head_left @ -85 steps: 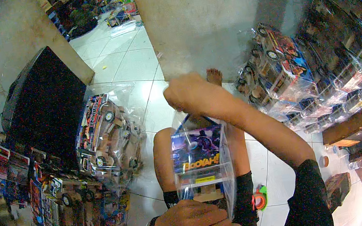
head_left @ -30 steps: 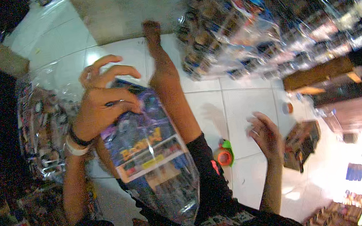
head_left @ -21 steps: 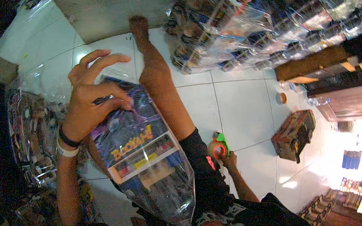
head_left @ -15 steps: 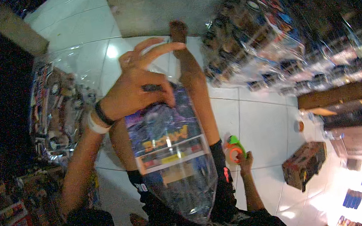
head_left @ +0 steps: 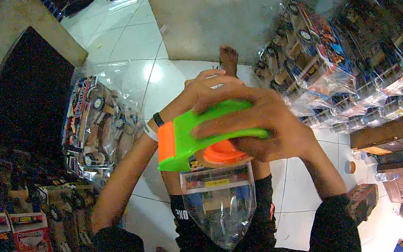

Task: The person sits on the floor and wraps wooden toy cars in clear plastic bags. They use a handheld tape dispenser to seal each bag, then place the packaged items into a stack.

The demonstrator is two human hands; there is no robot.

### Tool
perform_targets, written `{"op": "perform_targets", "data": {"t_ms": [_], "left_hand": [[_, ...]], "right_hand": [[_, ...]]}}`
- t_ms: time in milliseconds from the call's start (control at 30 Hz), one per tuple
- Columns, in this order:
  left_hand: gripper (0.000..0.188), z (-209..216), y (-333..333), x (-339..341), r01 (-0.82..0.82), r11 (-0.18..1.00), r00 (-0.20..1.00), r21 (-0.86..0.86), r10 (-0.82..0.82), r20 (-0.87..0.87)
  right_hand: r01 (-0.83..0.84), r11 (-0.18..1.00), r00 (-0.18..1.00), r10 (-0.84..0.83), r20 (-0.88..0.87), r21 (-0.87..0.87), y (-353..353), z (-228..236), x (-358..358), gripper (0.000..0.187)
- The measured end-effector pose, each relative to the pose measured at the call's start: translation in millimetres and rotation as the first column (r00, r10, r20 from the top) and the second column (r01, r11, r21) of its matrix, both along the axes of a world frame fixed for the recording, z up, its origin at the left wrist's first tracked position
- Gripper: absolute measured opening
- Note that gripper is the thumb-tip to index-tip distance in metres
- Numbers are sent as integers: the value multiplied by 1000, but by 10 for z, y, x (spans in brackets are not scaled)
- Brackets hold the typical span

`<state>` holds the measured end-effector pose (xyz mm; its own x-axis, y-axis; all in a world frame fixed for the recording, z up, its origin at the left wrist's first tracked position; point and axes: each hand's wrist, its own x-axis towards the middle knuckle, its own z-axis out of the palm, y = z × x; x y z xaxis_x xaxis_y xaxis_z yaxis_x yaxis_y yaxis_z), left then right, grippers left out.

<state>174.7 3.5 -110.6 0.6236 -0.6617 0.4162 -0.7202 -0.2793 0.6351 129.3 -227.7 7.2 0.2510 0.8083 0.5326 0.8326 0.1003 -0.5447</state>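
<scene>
A green and orange tape dispenser (head_left: 203, 136) is gripped in the right hand (head_left: 265, 126), fingers wrapped around its handle, directly over the top of a clear toy bag (head_left: 220, 202) resting on the lap. The left hand (head_left: 201, 91) is closed on the bag's upper end behind the dispenser; its exact grip cannot be told. The bag's fold would best be pinched flat and the dispenser pressed squarely across it. Packed toy cars (head_left: 96, 127) lie on the tiled floor (head_left: 129, 37).
</scene>
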Motion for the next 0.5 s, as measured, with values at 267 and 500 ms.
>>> {"op": "perform_targets", "data": {"t_ms": [267,500], "left_hand": [[22,40,-214,-110,-110,991,993,73,107,46],[35,249,-365,-336,-167,985,985,31,165,53]], "right_hand": [[51,846,981,56,184,-531,-450,393,19,62],[185,806,968,-49,248,-562,-1156,472,-135,59]]}}
